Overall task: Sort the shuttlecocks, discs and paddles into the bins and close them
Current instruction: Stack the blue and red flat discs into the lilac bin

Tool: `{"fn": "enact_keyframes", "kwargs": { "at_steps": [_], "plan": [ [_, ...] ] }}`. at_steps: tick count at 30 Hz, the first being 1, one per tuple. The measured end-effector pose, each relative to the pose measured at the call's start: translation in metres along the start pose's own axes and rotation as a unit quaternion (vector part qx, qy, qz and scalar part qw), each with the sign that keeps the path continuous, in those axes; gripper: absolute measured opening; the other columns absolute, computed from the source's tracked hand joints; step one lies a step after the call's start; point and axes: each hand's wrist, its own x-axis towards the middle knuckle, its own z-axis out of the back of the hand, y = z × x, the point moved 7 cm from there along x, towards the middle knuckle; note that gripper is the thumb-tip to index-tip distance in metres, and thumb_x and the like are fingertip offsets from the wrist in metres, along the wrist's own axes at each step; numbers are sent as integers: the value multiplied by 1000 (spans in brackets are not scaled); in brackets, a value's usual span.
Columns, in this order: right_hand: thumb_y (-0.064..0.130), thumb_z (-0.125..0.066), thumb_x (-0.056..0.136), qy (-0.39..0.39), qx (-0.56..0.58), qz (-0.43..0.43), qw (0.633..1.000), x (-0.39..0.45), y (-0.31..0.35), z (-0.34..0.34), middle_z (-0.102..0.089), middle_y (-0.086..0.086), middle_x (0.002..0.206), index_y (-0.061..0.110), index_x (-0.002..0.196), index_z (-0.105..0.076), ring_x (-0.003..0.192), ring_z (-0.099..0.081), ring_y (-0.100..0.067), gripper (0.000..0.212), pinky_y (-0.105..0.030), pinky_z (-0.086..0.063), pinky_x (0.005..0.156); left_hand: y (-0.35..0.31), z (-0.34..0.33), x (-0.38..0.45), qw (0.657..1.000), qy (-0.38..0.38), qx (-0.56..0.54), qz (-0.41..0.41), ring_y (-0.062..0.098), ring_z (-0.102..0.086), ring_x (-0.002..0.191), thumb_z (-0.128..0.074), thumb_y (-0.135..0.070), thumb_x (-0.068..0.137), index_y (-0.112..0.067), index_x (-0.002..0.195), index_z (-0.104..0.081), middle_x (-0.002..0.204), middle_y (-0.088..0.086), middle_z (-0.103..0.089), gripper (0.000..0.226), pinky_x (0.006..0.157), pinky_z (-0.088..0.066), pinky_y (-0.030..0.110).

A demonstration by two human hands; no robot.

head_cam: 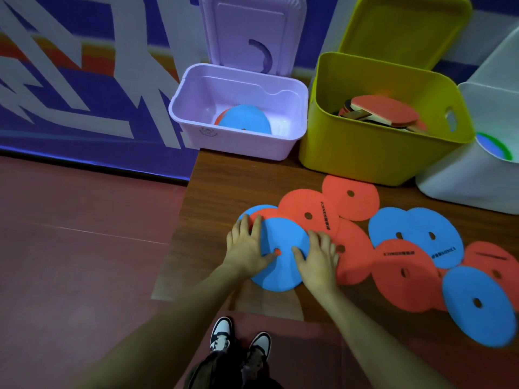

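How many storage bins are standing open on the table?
3: a purple bin at the back left, a yellow bin beside it, and a white bin at the right, partly cut off by the frame edge.

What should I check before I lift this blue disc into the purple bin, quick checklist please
1. Both hands on the blue disc: left hand and right hand lie flat on it, ok.
2. Firm grip: fingers not curled under the rim, not ok.
3. Purple bin lid open: ok.
4. Room in the bin: only a few discs inside, ok.
5. Disc free of neighbours: overlaps the red discs, not ok.
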Motion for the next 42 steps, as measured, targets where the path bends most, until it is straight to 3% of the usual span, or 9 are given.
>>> {"fn": "enact_keyframes", "kwargs": {
  "at_steps": [3,6,10,17,21,26,30,37,42],
  "plan": [
    [34,-49,94,25,37,27,999,-7,-4,-13,-18,-5,156,16,147,-24,143,-14,-22,61,-35,-13,111,8,0,-2,999,-10,-35,22,32,0,143,-57,-68,75,-20,149,-5,157,10,2,102,113,-8,48],
    [30,-47,96,40,76,38,996,-8,-3,-22,-6,-6,158,13,148,-16,146,-1,-20,63,-29,-2,115,9,6,-1,998,-22,-57,7,33,-13,139,-65,-64,71,-19,148,-15,154,13,-12,102,110,-18,47],
    [21,-49,95,41,126,28,991,-8,6,-29,-2,-13,157,3,147,-13,146,3,-24,65,-28,5,115,15,19,3,994,-41,-100,19,36,-27,128,-75,-50,70,-15,146,-22,141,17,-24,100,106,-26,43],
    [10,-55,91,28,167,45,984,-10,27,-36,-9,-12,156,2,145,-20,145,-5,-26,65,-33,-2,116,26,19,-4,992,-25,-126,-18,32,-28,127,-71,-42,77,-12,144,-25,142,12,-29,86,106,-24,39],
    [4,-60,84,5,186,56,981,-12,42,-36,-21,-9,154,6,142,-31,143,-18,-22,65,-41,-7,116,38,24,-4,988,-34,-150,9,33,-32,123,-72,-36,78,-12,143,-27,138,13,-32,82,104,-28,41],
    [-2,-64,79,-41,234,10,971,-4,37,-26,-32,-15,146,4,135,-42,137,-28,-30,60,-36,-23,112,44,23,-6,987,-33,-153,48,34,-32,119,-73,-40,77,-12,144,-26,130,16,-32,86,101,-33,45],
    [13,-66,82,-53,157,-29,986,-5,31,-23,-39,-15,139,4,135,-41,130,-34,-32,59,-40,-25,105,39,24,-5,992,-32,-117,17,33,-36,115,-69,-44,79,-12,145,-24,129,13,-34,86,98,-32,41],
    [42,-62,85,-20,65,-43,997,30,11,-7,-18,-12,155,13,147,-22,141,-18,-30,79,-41,-14,112,14,34,12,990,-49,-108,-77,28,-32,113,-71,-30,81,-9,147,-19,127,15,-29,87,99,-30,35],
    [44,-61,85,21,46,-8,999,53,14,-7,-33,-6,149,15,144,-29,138,-26,-24,74,-38,-13,111,-5,38,26,983,-68,-95,-145,27,-31,106,-70,-15,82,-6,148,-16,121,18,-30,85,100,-33,38]
  ]
}}
